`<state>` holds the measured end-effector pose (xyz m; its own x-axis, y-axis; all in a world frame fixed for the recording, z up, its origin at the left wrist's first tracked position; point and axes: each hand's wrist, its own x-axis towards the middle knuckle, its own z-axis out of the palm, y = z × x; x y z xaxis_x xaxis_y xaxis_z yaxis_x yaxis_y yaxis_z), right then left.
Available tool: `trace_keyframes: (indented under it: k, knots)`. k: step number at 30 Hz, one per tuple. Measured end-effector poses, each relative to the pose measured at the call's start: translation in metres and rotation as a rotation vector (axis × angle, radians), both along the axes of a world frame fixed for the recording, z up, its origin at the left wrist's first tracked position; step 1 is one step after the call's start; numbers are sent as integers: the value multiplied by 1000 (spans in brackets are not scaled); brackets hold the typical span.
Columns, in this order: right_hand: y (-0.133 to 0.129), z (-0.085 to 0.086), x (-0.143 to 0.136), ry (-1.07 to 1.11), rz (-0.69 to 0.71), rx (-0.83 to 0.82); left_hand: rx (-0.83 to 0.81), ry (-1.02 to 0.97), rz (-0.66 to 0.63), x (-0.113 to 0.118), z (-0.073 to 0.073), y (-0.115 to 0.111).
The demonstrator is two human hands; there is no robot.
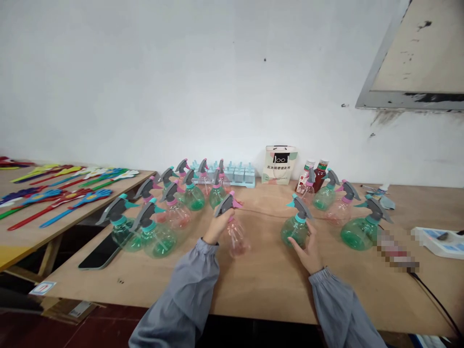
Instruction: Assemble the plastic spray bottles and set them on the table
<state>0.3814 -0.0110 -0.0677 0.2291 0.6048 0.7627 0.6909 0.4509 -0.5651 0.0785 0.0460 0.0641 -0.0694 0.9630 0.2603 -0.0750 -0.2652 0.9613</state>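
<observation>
In the head view, two spray bottles of see-through plastic are held above or on a table [268,285] of pale, wood-grained board; whether their bases are touched by the board cannot be told. The pink spray bottle [237,237] is gripped by the left hand [218,224], which is closed around the neck below the smooth grey trigger head. The green spray bottle [293,231] is clasped by the right hand [309,250], with the thumb laid on the front of the rounded body and the fingers on its right side. The bodies are bulb-shaped, and creased facets are seen in the pink one. Both wrists are covered by gathered grey sleeves [192,285].

Behind, against the white painted wall [181,87], a paper bag [279,166] is seen, printed with black round spectacles and a line of Chinese characters. Labels are also carried by two red bottles [321,174], but they are too small to be read.

The pink nozzle is pointed to the right, the turquoise one to the left, so they are faced toward each other. Both long axes are near to upright: the pink top is leaned slightly left, the green one slightly right.
</observation>
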Motion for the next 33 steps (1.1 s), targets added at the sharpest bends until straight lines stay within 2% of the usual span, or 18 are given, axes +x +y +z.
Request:
trace_keyframes:
  k: [3,5,8,17,25,33]
  knots:
    - [0,0,0,-4,14,-5,125,155,117,-32,1,9]
    - [0,0,0,-15,10,-3,166,223,265,-50,0,15]
    - [-1,0,1,-29,-9,6,199,294,437,-66,-4,26]
    - [-1,1,1,-15,14,-8,146,217,465,-61,-24,55]
    - [-1,0,0,-13,-8,4,162,204,500,-60,-28,83]
    - [-1,3,-1,-3,11,10,206,233,461,-62,-26,77]
